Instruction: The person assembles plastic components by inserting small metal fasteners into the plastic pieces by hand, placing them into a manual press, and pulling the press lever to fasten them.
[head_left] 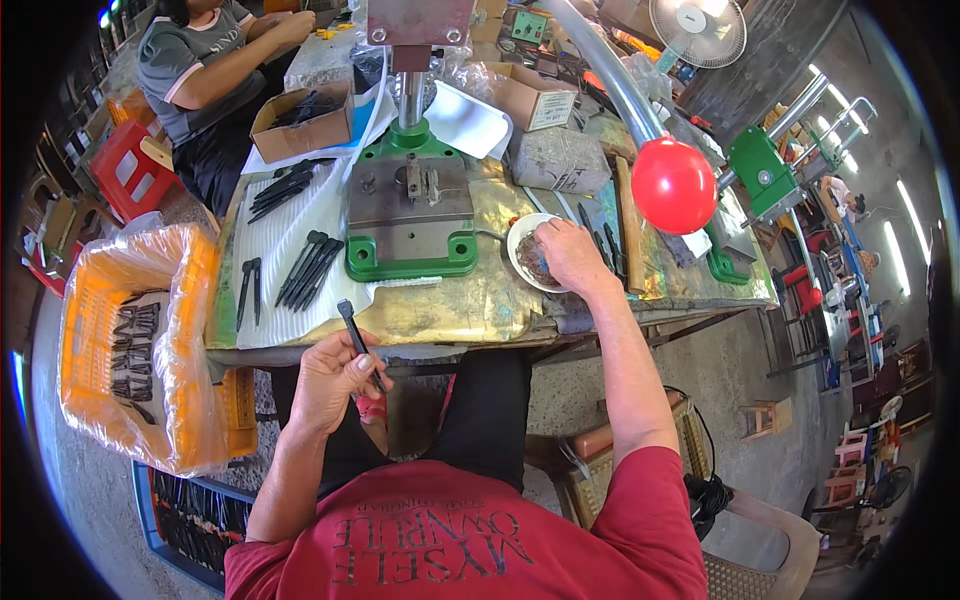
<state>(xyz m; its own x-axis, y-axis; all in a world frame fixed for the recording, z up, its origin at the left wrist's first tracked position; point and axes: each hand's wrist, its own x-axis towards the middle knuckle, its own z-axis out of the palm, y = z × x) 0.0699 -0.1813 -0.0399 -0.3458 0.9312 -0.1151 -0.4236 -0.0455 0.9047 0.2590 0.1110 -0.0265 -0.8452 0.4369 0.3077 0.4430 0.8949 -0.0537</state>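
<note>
My left hand is closed round a slim black plastic rod with a wider, blunt head, held tilted just off the table's front edge. My right hand reaches into a white bowl, its fingers bent together among small pieces too fine to name. What the fingertips pinch, if anything, is hidden. Between the hands stands a green-based bench press, its bed bearing a small metal fixture. Similar black rods lie in groups on a white foam sheet left of the press.
A red ball knob on the press lever hangs right of my right hand. Beyond the bowl sit a wrapped block and a wooden bar. A lined yellow crate stands at left. Another person sits at far left.
</note>
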